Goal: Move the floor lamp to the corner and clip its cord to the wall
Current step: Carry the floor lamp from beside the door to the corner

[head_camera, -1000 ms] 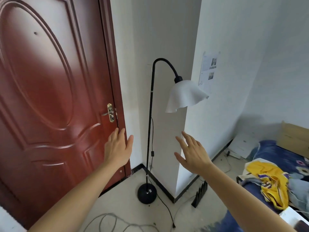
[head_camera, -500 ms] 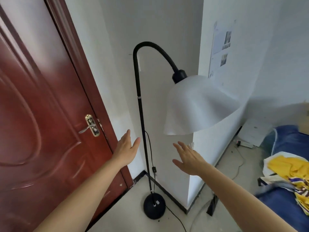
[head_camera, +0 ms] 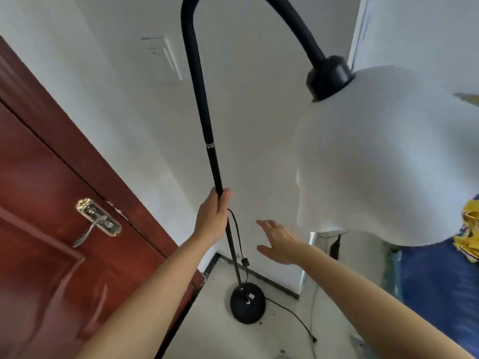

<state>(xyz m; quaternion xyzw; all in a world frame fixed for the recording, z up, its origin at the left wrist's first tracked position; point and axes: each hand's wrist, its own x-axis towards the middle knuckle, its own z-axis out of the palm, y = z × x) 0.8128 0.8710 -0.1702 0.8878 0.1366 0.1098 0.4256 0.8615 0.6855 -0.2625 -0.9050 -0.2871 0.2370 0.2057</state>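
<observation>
with my left hand closed round the pole mid-height and my right hand open beside it, the lamp stands against the far wall; it looks top-heavy, with a fragile shade, so i'd grip lower too.

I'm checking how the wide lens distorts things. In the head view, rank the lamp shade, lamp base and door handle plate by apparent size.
1. Lamp shade, by far the largest, though it hangs nearest the camera.
2. Lamp base.
3. Door handle plate, somewhat smaller than the base.
</observation>
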